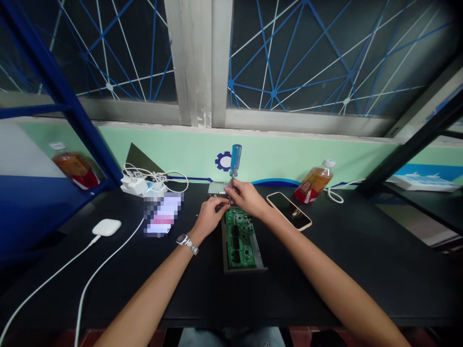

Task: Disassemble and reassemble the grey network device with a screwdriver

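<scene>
A screwdriver (236,159) with a translucent blue handle stands nearly upright in my right hand (248,196). The fingers of that hand close round it below the handle. Its tip is hidden among my fingers. My left hand (210,214) is closed in a pinch beside the tip, at the far end of a metal casing (224,250); whatever lies between those fingertips cannot be made out. Inside the casing lies a green circuit board (249,241). A flat metal piece (217,188) sits just behind my hands.
To the right lie a phone (285,212) in a pale case and a drink bottle (314,182). On the left are a lit phone (162,217), a white charging case (106,227), a power strip (135,185) and white cables (112,258). The wall (195,154) borders the black desk (347,236).
</scene>
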The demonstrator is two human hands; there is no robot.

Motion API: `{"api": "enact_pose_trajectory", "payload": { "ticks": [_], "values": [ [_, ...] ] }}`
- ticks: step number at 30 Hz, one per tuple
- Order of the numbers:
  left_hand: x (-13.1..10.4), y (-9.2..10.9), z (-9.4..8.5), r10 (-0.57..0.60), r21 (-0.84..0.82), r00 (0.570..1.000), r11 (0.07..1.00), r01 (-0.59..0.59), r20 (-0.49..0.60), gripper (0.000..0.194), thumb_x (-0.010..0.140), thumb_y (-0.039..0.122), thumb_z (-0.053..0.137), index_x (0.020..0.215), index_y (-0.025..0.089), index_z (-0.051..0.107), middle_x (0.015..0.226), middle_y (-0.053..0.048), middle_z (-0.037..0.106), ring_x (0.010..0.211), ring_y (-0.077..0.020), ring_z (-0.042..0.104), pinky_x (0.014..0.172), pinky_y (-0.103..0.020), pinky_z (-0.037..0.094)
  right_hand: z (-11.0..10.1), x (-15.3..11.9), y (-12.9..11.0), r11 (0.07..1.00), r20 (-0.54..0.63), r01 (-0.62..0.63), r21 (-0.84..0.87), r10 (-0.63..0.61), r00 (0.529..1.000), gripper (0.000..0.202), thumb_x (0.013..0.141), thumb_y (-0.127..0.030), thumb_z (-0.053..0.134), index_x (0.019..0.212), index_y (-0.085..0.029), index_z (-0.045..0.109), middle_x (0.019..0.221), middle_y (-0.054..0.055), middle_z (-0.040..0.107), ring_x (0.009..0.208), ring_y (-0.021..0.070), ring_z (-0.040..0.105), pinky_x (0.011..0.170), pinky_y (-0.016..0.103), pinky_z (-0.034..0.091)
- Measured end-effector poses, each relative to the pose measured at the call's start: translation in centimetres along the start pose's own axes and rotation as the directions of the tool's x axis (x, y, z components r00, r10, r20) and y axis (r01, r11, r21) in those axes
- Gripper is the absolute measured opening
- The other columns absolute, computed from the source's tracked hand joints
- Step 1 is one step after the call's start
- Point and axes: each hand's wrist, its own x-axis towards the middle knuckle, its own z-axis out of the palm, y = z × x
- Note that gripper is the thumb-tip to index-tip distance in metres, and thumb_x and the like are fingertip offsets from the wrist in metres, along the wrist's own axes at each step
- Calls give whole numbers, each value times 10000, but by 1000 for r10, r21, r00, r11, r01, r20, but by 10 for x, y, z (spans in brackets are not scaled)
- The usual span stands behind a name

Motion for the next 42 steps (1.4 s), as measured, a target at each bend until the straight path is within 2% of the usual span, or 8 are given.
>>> {"api": "enact_pose_trajectory", "payload": {
  "ticks": [11, 16, 22, 26, 29, 31, 37, 42],
  "values": [
    [0, -4, 0, -1, 53, 1000, 999, 0, 8, 116, 863, 197, 653, 951, 193, 730, 896, -45, 725, 817, -188, 657, 771, -298, 512, 3, -1, -2, 1000, 35, -6, 18, 5, 999, 221, 974, -372, 468, 872, -197, 555, 678, 4, 632, 614, 144, 573, 622, 257, 416],
    [-2, -6, 1, -9, 41, 1000, 999, 9, 11, 123, 870, 212, 638, 959, 195, 722, 912, -47, 721, 822, -192, 660, 764, -295, 518, -1, 1, -4, 1000, 70, -7, -6, 7, 997, 180, 969, -323, 465, 879, -191, 549, 674, 2, 624, 623, 146, 572, 622, 254, 414],
    [-2, -7, 5, -23, -28, 1000, 999, 24, 20, 238, 919, 284, 578, 1090, 185, 710, 1017, -83, 739, 898, -221, 687, 847, -336, 523, -4, 1, -3, 999, 124, 34, -29, -30, 992, 199, 975, -305, 434, 896, -185, 570, 777, 25, 646, 700, 154, 592, 676, 271, 426],
    [-1, -3, 4, -49, -27, 998, 998, 50, 36, 250, 929, 306, 566, 1070, 182, 731, 1002, -80, 759, 903, -240, 701, 847, -351, 528, -6, 2, -11, 999, -44, -27, -20, 26, 999, 258, 925, -454, 524, 981, -202, 526, 782, 23, 640, 661, 160, 592, 637, 283, 430],
    [-2, 3, 3, -69, -62, 997, 996, 72, 47, 245, 934, 298, 558, 1063, 188, 734, 1035, -70, 760, 937, -241, 706, 872, -354, 530, -10, 7, -20, 997, -248, -63, -53, 48, 968, 348, 881, -565, 550, 885, -222, 490, 659, -6, 573, 595, 159, 558, 586, 288, 409],
    [-3, 6, 3, -68, -94, 996, 993, 73, 54, 237, 939, 290, 549, 1043, 185, 735, 1044, -65, 759, 967, -237, 704, 891, -350, 528, -11, 12, -25, 992, -325, -69, -110, 30, 945, 376, 877, -597, 538, 821, -228, 490, 612, -12, 533, 561, 155, 525, 565, 295, 390],
    [-2, 12, 2, -78, -113, 996, 990, 83, 45, 205, 935, 270, 555, 1009, 189, 728, 1022, -55, 763, 961, -229, 707, 889, -345, 530, -11, 16, -29, 949, -399, -149, -277, 28, 917, 484, 843, -663, 538, 638, -231, 459, 533, 4, 492, 502, 154, 452, 538, 315, 343],
    [-5, 10, 4, -67, -54, 996, 996, 70, 52, 187, 910, 261, 581, 1042, 181, 687, 1028, -75, 742, 944, -229, 689, 875, -351, 526, -12, 15, -29, 929, -386, -189, -319, 55, 921, 470, 874, -598, 527, 599, -226, 445, 511, -1, 484, 484, 147, 431, 519, 301, 303]
  ]
}}
